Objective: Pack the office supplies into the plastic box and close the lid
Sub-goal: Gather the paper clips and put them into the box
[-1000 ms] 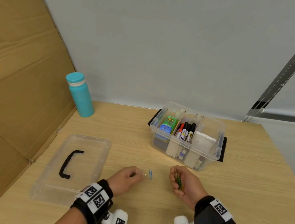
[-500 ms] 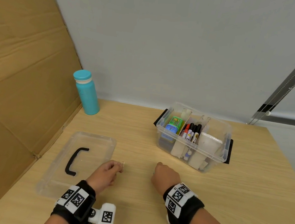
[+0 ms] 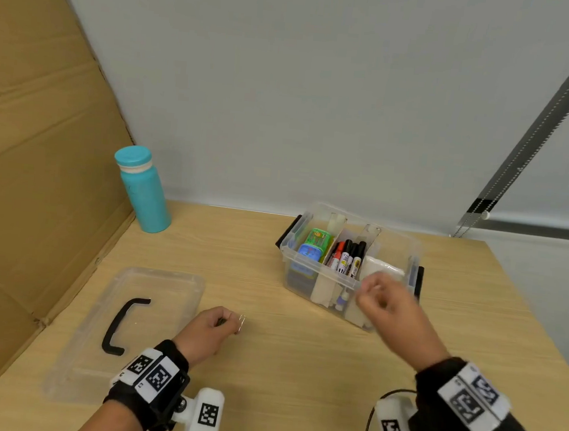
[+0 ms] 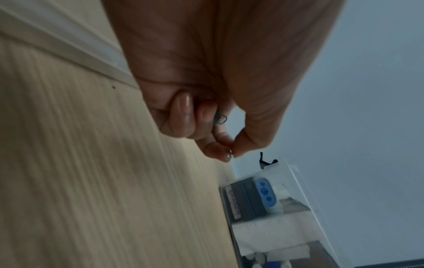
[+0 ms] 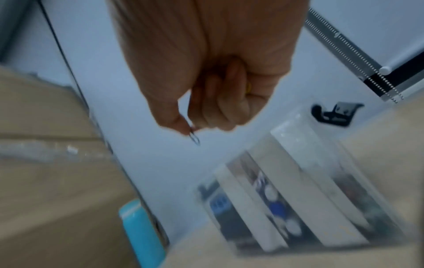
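The clear plastic box [image 3: 293, 250] stands open at the back right of the table, holding markers [image 3: 348, 255], a green and blue item and white packs. Its clear lid [image 3: 166, 287] with a black handle lies flat at the left. My left hand [image 3: 211, 326] rests low on the table beside the lid and pinches a silver paper clip [image 3: 241, 322]; a teal clip [image 4: 220, 118] is tucked in its curled fingers. My right hand [image 3: 382, 299] hovers at the box's near right corner, pinching a paper clip [image 5: 194, 138], with something yellow [image 5: 248, 88] in its fist.
A teal bottle [image 3: 142, 189] stands at the back left by the cardboard panel [image 3: 33, 159]. A grey wall runs behind the table. The box's black side latches [image 3: 418, 278] stick out at both ends.
My right hand has lifted from the table's middle and moved right and back to the box's near corner. The blue clip seen lying on the table is gone. The left hand stayed low.
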Motion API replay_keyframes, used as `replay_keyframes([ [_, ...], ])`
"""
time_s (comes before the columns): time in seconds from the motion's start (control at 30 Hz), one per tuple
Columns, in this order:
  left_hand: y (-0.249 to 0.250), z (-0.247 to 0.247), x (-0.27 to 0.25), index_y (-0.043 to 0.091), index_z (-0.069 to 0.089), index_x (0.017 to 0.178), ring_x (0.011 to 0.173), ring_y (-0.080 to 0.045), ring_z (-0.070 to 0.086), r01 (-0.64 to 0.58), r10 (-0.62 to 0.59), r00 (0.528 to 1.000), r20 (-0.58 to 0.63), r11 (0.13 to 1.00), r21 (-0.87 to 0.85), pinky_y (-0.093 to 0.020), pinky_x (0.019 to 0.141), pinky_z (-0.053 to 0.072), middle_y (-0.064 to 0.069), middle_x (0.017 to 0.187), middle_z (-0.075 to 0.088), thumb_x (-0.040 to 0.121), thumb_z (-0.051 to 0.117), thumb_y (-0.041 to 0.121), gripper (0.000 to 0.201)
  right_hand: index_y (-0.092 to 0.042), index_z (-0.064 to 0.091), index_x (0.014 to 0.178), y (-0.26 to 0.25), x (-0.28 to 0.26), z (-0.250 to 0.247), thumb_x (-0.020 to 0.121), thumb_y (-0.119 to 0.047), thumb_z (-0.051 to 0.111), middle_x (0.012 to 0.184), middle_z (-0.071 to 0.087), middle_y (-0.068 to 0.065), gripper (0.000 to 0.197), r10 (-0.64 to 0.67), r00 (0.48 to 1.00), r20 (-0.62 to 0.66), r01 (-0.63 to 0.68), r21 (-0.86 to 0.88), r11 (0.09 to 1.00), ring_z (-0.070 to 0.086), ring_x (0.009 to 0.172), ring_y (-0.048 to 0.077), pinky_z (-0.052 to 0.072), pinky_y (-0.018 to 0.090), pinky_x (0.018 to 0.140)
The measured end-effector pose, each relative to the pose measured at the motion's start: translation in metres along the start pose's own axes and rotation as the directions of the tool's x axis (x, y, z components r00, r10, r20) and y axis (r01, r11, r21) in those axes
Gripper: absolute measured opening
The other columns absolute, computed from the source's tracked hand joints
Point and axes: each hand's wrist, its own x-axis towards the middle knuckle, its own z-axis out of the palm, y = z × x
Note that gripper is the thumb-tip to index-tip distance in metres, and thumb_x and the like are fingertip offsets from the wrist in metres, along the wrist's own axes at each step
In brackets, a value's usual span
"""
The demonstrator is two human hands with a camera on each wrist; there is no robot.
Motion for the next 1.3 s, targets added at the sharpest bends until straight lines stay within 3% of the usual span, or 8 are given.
replay_keyframes([
  [0.13,0.011,0.005,0.003,0.015,0.057,0.076,0.044,-0.003,0.032,-0.025,0.025,1.0,0.005,1.0,-0.006,-0.018,0.048,0.032,0.014,0.046,0.044,0.094,0.052,0.016,0.019,-0.014,0.051,0.089,-0.006,0.023,-0.04,0.095,-0.022,0.048,0.059,0.045,-0.006,0.01,-0.032,0.958,-0.285,0.084,0.173,0.981,0.035,0.047,0.01,0.036,0.025,0.048],
  [0.4,0.011,0.009,-0.005,0.011,0.058,0.079,0.042,-0.003,0.029,-0.039,0.039,0.999,0.006,0.998,-0.048,-0.017,0.045,0.03,0.012,0.051,0.037,0.095,0.051,0.017,0.018,-0.016,0.029,0.099,0.031,0.069,-0.011,0.101,-0.023,0.028,0.062,0.046,-0.002,0.008,0.009,0.992,0.129,0.042,-0.392,0.919,0.038,0.05,0.011,0.032,0.021,0.049],
  [0.6,0.005,0.008,-0.01,0.011,0.058,0.08,0.043,-0.002,0.029,-0.029,0.028,1.0,-0.011,0.997,-0.072,-0.017,0.045,0.03,0.01,0.053,0.038,0.095,0.051,0.018,0.018,-0.004,0.049,0.11,0.031,0.089,-0.013,0.098,-0.009,0.034,0.104,0.058,0.011,0.02,0.243,0.908,0.342,0.043,-0.653,0.756,0.052,0.085,0.021,0.038,0.022,0.066],
  [0.7,0.003,0.009,-0.012,0.011,0.058,0.08,0.042,-0.002,0.03,-0.032,0.031,0.999,-0.009,0.997,-0.076,-0.017,0.045,0.031,0.011,0.052,0.038,0.095,0.051,0.018,0.018,-0.01,0.058,0.113,0.026,0.089,-0.022,0.096,-0.008,0.036,0.112,0.06,0.005,0.028,0.256,0.892,0.372,0.035,-0.622,0.782,0.056,0.1,0.019,0.041,0.025,0.083],
  [0.83,-0.001,0.011,-0.013,0.01,0.058,0.079,0.042,-0.002,0.029,-0.034,0.033,0.999,-0.012,0.994,-0.106,-0.016,0.044,0.03,0.009,0.053,0.036,0.095,0.051,0.018,0.019,-0.018,0.062,0.099,0.03,0.068,-0.034,0.096,-0.008,0.039,0.097,0.067,-0.003,0.025,0.017,0.997,0.08,0.011,-0.336,0.942,0.063,0.091,0.011,0.051,0.03,0.086],
  [0.97,0.007,0.021,-0.015,0.009,0.059,0.079,0.04,0.0,0.035,-0.094,0.093,0.996,-0.016,0.99,-0.101,-0.014,0.044,0.031,0.011,0.054,0.046,0.094,0.052,0.013,0.017,-0.016,0.058,0.115,0.058,0.037,-0.03,0.095,-0.016,0.044,0.115,0.061,0.002,0.025,-0.169,0.935,-0.311,0.023,-0.424,0.906,0.055,0.105,0.015,0.047,0.029,0.086],
  [1.07,0.026,0.032,-0.014,0.012,0.058,0.08,0.052,0.003,0.044,-0.247,0.245,0.968,-0.054,0.968,-0.039,-0.011,0.051,0.038,0.007,0.072,0.055,0.092,0.054,0.011,0.013,-0.015,0.036,0.143,0.086,0.023,-0.014,0.099,-0.03,0.032,0.151,0.034,0.002,0.047,-0.063,0.956,-0.287,-0.07,-0.431,0.9,0.034,0.137,0.018,0.031,0.035,0.112],
  [1.3,0.112,0.083,-0.002,0.019,0.055,0.087,0.067,0.002,0.051,-0.56,0.573,0.818,0.049,0.774,0.296,-0.012,0.066,0.043,0.008,0.085,0.057,0.089,0.056,0.016,0.003,-0.022,0.02,0.15,0.107,0.023,0.014,0.098,-0.043,0.014,0.158,0.013,-0.014,0.057,-0.059,0.915,-0.399,-0.011,-0.17,0.985,0.014,0.143,0.0,0.016,0.025,0.114],
])
